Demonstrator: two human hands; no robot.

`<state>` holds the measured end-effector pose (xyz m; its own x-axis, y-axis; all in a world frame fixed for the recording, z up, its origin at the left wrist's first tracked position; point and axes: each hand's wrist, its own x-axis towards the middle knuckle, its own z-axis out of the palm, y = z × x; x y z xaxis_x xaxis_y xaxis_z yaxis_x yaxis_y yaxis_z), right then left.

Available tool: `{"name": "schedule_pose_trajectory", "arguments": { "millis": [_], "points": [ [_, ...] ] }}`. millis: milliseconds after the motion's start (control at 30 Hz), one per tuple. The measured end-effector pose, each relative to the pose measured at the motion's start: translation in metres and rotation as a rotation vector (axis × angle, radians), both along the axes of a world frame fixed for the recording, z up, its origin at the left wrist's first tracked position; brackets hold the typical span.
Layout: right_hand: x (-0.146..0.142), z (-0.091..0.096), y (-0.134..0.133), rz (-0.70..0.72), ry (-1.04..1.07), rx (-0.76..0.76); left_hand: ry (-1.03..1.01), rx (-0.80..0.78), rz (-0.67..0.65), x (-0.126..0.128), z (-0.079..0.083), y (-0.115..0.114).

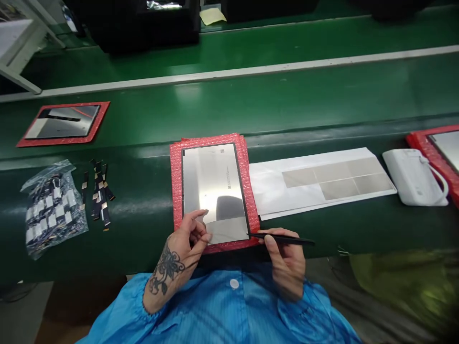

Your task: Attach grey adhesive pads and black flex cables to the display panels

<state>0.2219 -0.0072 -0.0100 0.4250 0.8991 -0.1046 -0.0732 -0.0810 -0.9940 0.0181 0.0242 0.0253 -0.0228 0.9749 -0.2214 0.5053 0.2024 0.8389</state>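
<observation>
A silver display panel with dark edges lies on red bubble wrap in front of me. Across its lower end lies a pale grey film strip. My left hand is at the panel's lower left, index finger raised, thumb and another finger pinched at the strip's corner. My right hand grips black tweezers, whose tips reach the strip's right end at the panel's lower right corner. Whether the tips close on the strip is too small to see.
White sheets with grey film pieces lie to the right, beside a white device. Another wrapped panel is at far right. Leftward are loose flex cables, a plastic bag of cables and a further panel on the green bench.
</observation>
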Motion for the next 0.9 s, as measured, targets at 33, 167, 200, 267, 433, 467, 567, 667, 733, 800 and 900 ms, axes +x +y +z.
{"name": "schedule_pose_trajectory", "arguments": {
  "millis": [33, 167, 200, 267, 433, 467, 567, 667, 733, 800, 900],
  "points": [
    [0.000, 0.001, 0.000, 0.011, -0.005, 0.016, 0.026, 0.005, -0.001, 0.000, 0.000, 0.000],
    [0.000, 0.001, -0.001, 0.023, -0.010, 0.032, 0.076, 0.009, -0.043, -0.001, 0.001, 0.001],
    [0.001, 0.000, -0.001, 0.026, -0.010, 0.030, 0.083, 0.005, -0.050, -0.001, 0.001, 0.001],
    [0.001, -0.001, -0.002, 0.036, -0.011, 0.028, 0.093, 0.021, -0.046, -0.002, 0.001, 0.001],
    [0.002, -0.003, -0.004, 0.064, -0.010, 0.037, 0.097, 0.071, -0.050, -0.002, -0.003, -0.002],
    [0.002, -0.002, -0.004, 0.063, -0.012, 0.041, 0.096, 0.066, -0.058, -0.002, -0.003, -0.002],
    [0.002, -0.003, -0.003, 0.054, -0.013, 0.048, 0.093, 0.060, -0.076, -0.002, -0.003, -0.002],
    [0.003, -0.006, -0.004, 0.058, -0.021, 0.037, 0.102, 0.066, -0.069, -0.002, -0.001, -0.001],
    [0.003, -0.008, -0.004, 0.057, -0.023, 0.035, 0.121, 0.044, -0.074, 0.000, 0.001, 0.000],
    [0.003, -0.009, -0.005, 0.053, -0.017, 0.035, 0.148, 0.026, -0.091, 0.001, 0.004, 0.000],
    [0.002, -0.009, -0.005, 0.038, -0.020, 0.042, 0.204, 0.026, -0.096, 0.003, 0.002, -0.002]
  ]
}}
